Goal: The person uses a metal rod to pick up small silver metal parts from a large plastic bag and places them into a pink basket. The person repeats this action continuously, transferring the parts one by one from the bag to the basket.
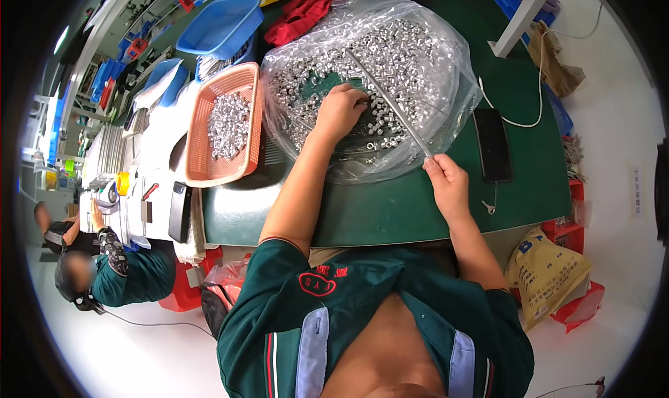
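My right hand (447, 182) grips the near end of a long thin metal rod (390, 103), which slants away to the left over a clear plastic bag (456, 102). Spread on the opened bag are many small silver metal pieces (408, 43). My left hand (340, 112) rests among them with its fingers curled, left of the rod. Whatever its fingertips hold, if anything, is too small or hidden to make out. Beside that hand, a patch of the green tabletop (279, 220) shows through the pieces.
A pink basket (195, 151) with more metal pieces stands left of the bag, a blue basket (223, 29) behind it. Red cloth (306, 15) lies at the back. A dark phone (493, 144) with a key lies on the right. A co-worker (132, 272) sits far left.
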The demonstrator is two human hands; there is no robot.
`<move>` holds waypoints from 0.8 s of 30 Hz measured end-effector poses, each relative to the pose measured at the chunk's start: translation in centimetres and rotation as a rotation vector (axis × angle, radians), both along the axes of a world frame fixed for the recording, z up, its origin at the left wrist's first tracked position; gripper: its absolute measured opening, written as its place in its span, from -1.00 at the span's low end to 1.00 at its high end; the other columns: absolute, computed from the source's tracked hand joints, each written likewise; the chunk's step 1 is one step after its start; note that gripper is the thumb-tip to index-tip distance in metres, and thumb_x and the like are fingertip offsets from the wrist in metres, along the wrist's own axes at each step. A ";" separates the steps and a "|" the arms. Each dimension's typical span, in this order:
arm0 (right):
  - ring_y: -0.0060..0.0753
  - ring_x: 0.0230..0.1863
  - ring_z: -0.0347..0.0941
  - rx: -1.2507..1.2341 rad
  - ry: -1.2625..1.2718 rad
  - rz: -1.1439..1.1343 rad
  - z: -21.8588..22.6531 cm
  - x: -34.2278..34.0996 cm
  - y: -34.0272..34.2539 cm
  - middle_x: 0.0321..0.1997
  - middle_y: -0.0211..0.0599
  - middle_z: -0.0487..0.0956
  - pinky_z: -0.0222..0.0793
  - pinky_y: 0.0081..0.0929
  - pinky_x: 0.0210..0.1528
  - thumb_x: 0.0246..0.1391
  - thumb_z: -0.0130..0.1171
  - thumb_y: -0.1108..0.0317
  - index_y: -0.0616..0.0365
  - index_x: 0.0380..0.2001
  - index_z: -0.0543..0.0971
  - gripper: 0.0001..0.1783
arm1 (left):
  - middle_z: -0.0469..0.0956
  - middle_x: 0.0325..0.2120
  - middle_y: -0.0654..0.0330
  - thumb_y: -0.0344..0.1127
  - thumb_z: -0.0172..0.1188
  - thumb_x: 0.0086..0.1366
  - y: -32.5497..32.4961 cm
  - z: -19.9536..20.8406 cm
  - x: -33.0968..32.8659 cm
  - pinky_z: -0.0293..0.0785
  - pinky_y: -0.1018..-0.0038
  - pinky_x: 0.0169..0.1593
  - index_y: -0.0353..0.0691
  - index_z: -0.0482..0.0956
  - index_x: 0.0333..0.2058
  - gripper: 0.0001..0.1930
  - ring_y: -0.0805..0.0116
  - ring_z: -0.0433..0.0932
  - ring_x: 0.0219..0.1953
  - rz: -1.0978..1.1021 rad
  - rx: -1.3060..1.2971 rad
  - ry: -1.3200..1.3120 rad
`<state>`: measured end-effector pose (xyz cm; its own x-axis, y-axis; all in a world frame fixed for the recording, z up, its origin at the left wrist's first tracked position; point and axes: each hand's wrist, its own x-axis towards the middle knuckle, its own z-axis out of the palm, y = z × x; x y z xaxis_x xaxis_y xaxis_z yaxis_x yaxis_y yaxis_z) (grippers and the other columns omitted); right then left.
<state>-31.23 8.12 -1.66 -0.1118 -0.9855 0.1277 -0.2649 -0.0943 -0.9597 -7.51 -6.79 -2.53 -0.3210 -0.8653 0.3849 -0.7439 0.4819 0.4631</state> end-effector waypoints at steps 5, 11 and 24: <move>-0.74 -0.61 0.11 0.006 0.022 0.002 0.3 0.1 0.0 -0.71 -0.49 0.27 0.09 -0.60 -0.59 0.16 0.15 0.35 0.29 -0.44 0.50 -0.80 | 0.59 -0.35 0.11 -0.40 0.27 0.13 0.0 0.0 1.4 0.48 0.45 -0.21 -0.31 0.60 -0.27 -0.81 0.29 0.56 -0.36 -0.005 0.339 0.560; -0.63 -0.66 0.18 -0.035 0.098 0.038 -0.3 0.2 0.0 -0.72 -0.35 0.32 0.14 -0.56 -0.59 0.13 0.16 0.35 0.27 -0.46 0.50 -0.81 | 0.60 -0.34 0.10 -0.50 0.24 0.17 0.2 1.4 4.5 0.48 0.51 -0.25 -0.30 0.54 -0.24 -0.83 0.40 0.54 -0.36 -0.369 0.630 1.444; -0.36 -0.71 0.30 -0.092 0.261 0.115 -0.3 0.2 0.1 -0.72 -0.26 0.38 0.19 -0.47 -0.61 0.11 0.18 0.31 0.18 -0.48 0.51 -0.82 | 0.58 -0.40 0.22 -0.45 0.23 0.21 0.5 1.6 7.2 0.43 0.50 -0.28 -0.35 0.58 -0.19 -0.81 0.45 0.48 -0.42 -0.425 0.562 1.509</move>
